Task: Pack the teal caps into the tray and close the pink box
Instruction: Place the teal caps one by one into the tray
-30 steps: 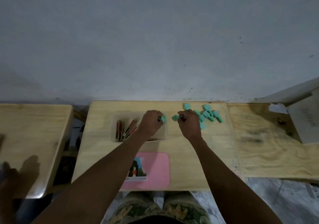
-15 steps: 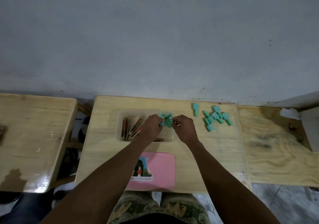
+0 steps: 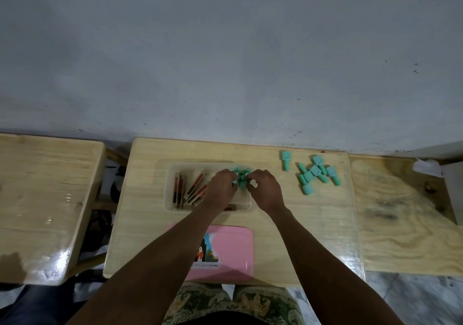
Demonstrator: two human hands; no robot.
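Note:
A clear shallow tray (image 3: 172, 174) sits in the middle of the small wooden table. Both hands meet over its right half. My left hand (image 3: 221, 187) and my right hand (image 3: 265, 189) pinch a small cluster of teal caps (image 3: 241, 174) between their fingertips, inside the tray's far right part. Several more teal caps (image 3: 316, 174) lie loose on the table to the right, with one cap (image 3: 285, 159) apart from them. The pink box (image 3: 230, 252) lies flat at the table's near edge, partly under my left forearm.
Several dark red and brown sticks (image 3: 190, 189) lie in the tray's left half. A second wooden table (image 3: 45, 199) stands to the left and a plywood surface (image 3: 406, 219) to the right, with crumpled white paper (image 3: 426, 167) at its far corner. A grey wall rises behind.
Both hands have carried teal caps leftward from the loose pile into the tray's right part. The view has shifted slightly.

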